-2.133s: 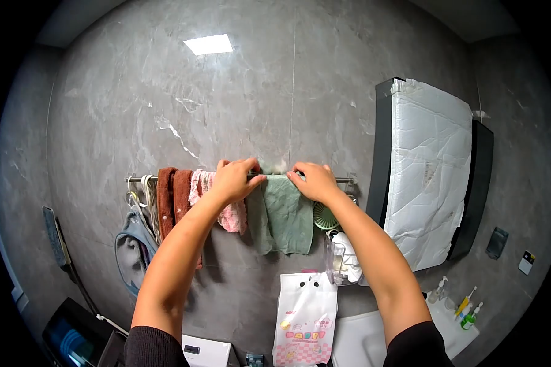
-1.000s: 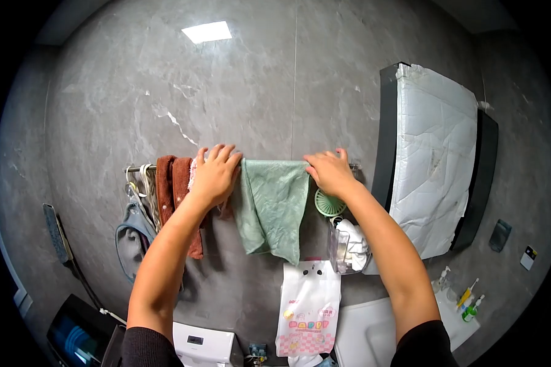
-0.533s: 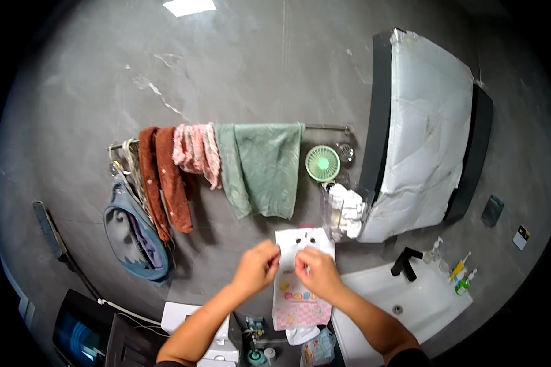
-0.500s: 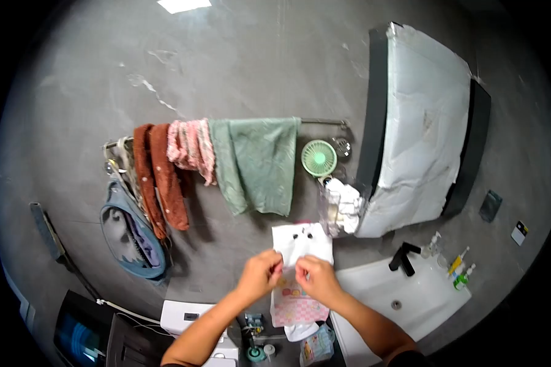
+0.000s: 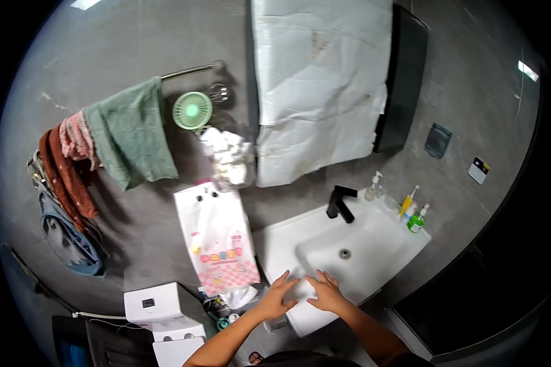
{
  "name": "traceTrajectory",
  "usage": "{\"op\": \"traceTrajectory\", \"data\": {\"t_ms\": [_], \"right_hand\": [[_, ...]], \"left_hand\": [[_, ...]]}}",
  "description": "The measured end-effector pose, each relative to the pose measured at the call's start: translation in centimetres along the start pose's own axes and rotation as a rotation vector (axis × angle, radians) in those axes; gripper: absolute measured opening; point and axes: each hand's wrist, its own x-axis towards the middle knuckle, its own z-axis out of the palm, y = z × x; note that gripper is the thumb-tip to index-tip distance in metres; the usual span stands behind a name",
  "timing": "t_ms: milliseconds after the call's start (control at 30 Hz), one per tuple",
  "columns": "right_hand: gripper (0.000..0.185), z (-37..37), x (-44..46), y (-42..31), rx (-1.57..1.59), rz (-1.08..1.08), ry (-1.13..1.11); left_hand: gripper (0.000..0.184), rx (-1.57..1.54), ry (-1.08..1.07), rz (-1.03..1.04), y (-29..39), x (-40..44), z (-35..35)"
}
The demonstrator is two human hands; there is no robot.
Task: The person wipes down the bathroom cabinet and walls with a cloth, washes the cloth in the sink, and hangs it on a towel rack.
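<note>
My left hand (image 5: 280,298) is held over the near-left corner of the white sink (image 5: 281,249), fingers apart and holding nothing. Close beside it, my right hand (image 5: 328,293) hovers by the basin's near edge, also spread and without anything in it. A black faucet (image 5: 341,203) stands at the back of the basin. At the upper left a green cloth (image 5: 131,134) hangs over a metal rail (image 5: 190,72), next to a pink cloth (image 5: 77,139) and brown cloths (image 5: 70,177). Left of the sink hangs a white and pink bag (image 5: 219,238).
Pump bottles, including a green one (image 5: 417,220), stand at the sink's back right. A green fan (image 5: 192,111) and a clear holder with white cloth (image 5: 228,156) hang near the rail. A wrapped cabinet (image 5: 321,92) is above the sink; a white toilet (image 5: 159,306) is lower left.
The view has turned right and down toward the sink. Both hands have gone from closed, in front of the bag, to spread at the sink's near-left edge. The green cloth still hangs on the rail.
</note>
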Motion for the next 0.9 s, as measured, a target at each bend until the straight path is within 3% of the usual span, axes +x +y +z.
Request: {"op": "traceTrajectory", "data": {"t_ms": [67,100,133,200,233,333,367,500,667,733,900], "right_hand": [[0.051,-1.1,-0.3,3.4,0.236,-0.026,-0.004],[0.040,-1.8,-0.5,5.0,0.355,-0.003,-0.026],[0.035,-2.1,-0.9,6.6,0.408,0.014,-0.023],[0.025,-2.3,-1.5,9.9,0.508,0.047,-0.021],[0.041,-2.5,-1.6,11.9,0.571,0.092,-0.270],[0.063,-2.7,-5.0,14.7,0.075,-0.126,-0.169],[0.077,-2.6,-4.9,16.4,0.241,-0.104,-0.334],[0.066,-1.7,-4.9,20.3,0.410,-0.149,-0.406],[0.044,-9.2,-3.0,19.2,0.754,-0.345,-0.132],[0.046,-14.5,-2.2,17.4,0.743,-0.455,-0.013],[0.055,-25.9,-1.8,13.5,0.905,-0.478,0.029]], "left_hand": [[0.051,-0.112,0.013,-0.035,0.8,1.6,3.1],[0.034,-0.133,0.105,-0.229,3.4,2.6,4.0],[0.026,-0.148,0.150,-0.261,3.5,3.5,5.6],[0.021,-0.298,0.247,-0.348,3.7,4.7,9.4],[0.038,-0.275,0.082,-0.487,3.8,4.9,10.4],[0.062,0.162,0.185,-0.335,7.6,5.8,14.2],[0.080,0.008,0.065,-0.454,8.8,5.9,14.2],[0.070,-0.085,0.232,-0.419,9.7,5.0,16.6],[0.056,-0.111,0.321,-0.434,10.6,4.1,16.2],[0.049,-0.110,0.327,-0.428,11.4,4.3,15.7],[0.042,-0.120,0.302,-0.446,12.0,5.0,15.1]]}}
